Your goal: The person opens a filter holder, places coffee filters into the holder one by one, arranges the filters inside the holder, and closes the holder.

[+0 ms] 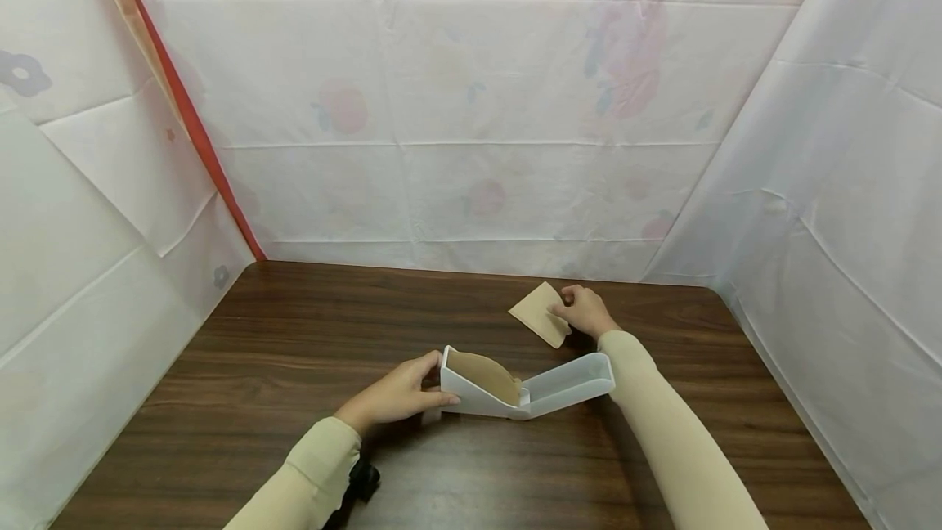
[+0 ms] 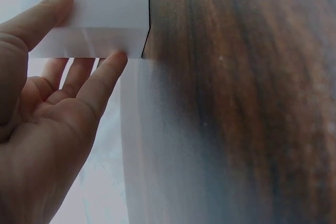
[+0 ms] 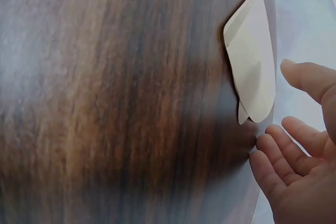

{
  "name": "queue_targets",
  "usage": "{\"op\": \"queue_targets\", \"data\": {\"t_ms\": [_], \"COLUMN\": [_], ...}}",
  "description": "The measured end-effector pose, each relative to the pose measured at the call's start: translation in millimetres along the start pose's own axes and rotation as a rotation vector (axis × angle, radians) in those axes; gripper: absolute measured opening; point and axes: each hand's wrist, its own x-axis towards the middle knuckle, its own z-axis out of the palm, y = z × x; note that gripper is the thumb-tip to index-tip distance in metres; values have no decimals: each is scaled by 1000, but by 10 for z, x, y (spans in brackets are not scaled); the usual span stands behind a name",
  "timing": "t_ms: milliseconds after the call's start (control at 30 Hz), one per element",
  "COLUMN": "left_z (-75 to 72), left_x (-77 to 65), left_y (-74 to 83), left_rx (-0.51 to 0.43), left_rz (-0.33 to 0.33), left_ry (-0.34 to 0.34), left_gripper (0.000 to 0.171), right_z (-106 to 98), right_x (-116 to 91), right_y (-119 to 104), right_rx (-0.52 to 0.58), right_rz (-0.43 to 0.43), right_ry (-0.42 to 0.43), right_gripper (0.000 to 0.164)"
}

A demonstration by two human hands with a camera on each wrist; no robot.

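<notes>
A white box [image 1: 478,399] with its hinged lid [image 1: 570,380] swung out to the right stands on the table. Tan coffee filter papers [image 1: 486,376] fill its slanted body. At the box's left end, my left hand [image 1: 401,391] grips it, thumb on the near side and fingers round the end, as the left wrist view also shows on the white wall [image 2: 105,3]. Farther back lie a few folded filter papers [image 1: 540,316]. My right hand [image 1: 586,313] is beside them, and in the right wrist view its loosely bent fingers sit a little apart from the papers [image 3: 252,66].
The dark wood-grain table [image 1: 331,309] runs back to a pale patterned curtain [image 1: 456,105], with more sheeting on both sides. A red strip [image 1: 199,137] hangs at the left back corner. A black strap piece [image 1: 363,478] sits by my left wrist.
</notes>
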Motion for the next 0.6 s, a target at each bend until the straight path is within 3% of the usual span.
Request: {"op": "queue_targets", "data": {"t_ms": [400,600], "left_z": [5,1], "left_x": [3,5], "left_y": [20,15], "left_rx": [-8,-6], "left_rz": [-5,-3], "left_ry": [-2,-4], "left_gripper": [38,37], "right_z": [76,30], "right_x": [97,141], "right_y": [63,37], "right_rx": [-35,-74], "right_rz": [17,74], "right_ry": [51,-48], "right_gripper": [59,68]}}
